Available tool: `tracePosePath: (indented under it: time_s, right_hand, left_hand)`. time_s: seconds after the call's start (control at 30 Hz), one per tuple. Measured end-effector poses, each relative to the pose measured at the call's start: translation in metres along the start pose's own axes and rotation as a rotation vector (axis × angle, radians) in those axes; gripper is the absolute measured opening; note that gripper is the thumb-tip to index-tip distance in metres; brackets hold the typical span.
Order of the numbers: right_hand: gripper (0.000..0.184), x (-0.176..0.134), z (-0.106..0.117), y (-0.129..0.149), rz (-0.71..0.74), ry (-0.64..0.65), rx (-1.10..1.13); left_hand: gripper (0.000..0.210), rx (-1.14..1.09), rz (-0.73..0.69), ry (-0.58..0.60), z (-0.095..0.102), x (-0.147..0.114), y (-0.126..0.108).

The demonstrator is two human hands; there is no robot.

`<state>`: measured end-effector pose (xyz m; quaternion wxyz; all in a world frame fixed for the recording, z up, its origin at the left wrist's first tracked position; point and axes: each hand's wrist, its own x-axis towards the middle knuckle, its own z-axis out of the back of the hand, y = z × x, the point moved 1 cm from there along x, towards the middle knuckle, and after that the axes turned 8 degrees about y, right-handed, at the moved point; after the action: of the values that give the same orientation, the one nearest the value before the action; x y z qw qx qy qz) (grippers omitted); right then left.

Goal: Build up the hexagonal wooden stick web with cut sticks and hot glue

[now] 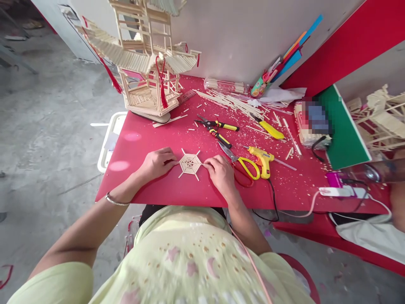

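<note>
Flat on the red table (152, 192) lies a small hexagonal lattice of wooden sticks (190, 164), web-shaped, with spokes sticking out past its rim. My left hand (158, 164) pinches the tip of its left spoke. Opposite, the fingers of my right hand (220, 174) are closed on the right spoke's tip. Beside my right hand lie scissors with yellow handles (248, 166), partly over a red-handled tool. A yellow glue gun (262, 159) rests to their right, its cord running off the front edge. Pliers with black and yellow grips (218, 128) lie beyond the lattice.
A pagoda model of sticks (148, 67) with red tassels stands at the back left. Loose sticks (234, 103), a yellow-handled knife (272, 128) and scraps cover the back. A pen holder (260, 86) stands by the wall. A power strip (337, 192) and another person's arm (398, 194) are at right.
</note>
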<state>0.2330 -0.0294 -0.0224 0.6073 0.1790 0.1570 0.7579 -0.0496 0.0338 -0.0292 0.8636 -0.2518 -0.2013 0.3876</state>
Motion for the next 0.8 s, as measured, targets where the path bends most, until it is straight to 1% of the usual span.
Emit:
tracePosePath:
  time_s: [0.17, 0.27, 0.43, 0.5, 0.67, 0.8]
  right_hand:
    - [0.017, 0.003, -0.002, -0.003, 0.017, 0.000, 0.018]
    - [0.019, 0.003, -0.006, -0.004, 0.003, -0.027, 0.010]
    - [0.022, 0.004, -0.013, -0.002, -0.030, -0.092, -0.021]
    - [0.022, 0.005, -0.014, -0.001, -0.032, -0.101, -0.023]
    - [0.020, 0.005, -0.012, -0.001, -0.032, -0.105, -0.046]
    - [0.021, 0.004, -0.012, -0.001, -0.028, -0.097, -0.058]
  left_hand:
    - [0.027, -0.121, 0.048, -0.090, 0.006, 0.019, 0.005]
    - [0.024, -0.146, 0.079, -0.099, 0.006, 0.029, 0.009]
    - [0.026, -0.207, 0.157, -0.161, 0.008, 0.031, 0.009]
    - [0.025, -0.210, 0.157, -0.144, 0.009, 0.028, 0.008]
    - [0.026, -0.172, 0.094, -0.042, 0.010, 0.025, 0.006]
    - [0.027, -0.171, 0.100, -0.050, 0.010, 0.024, 0.006]
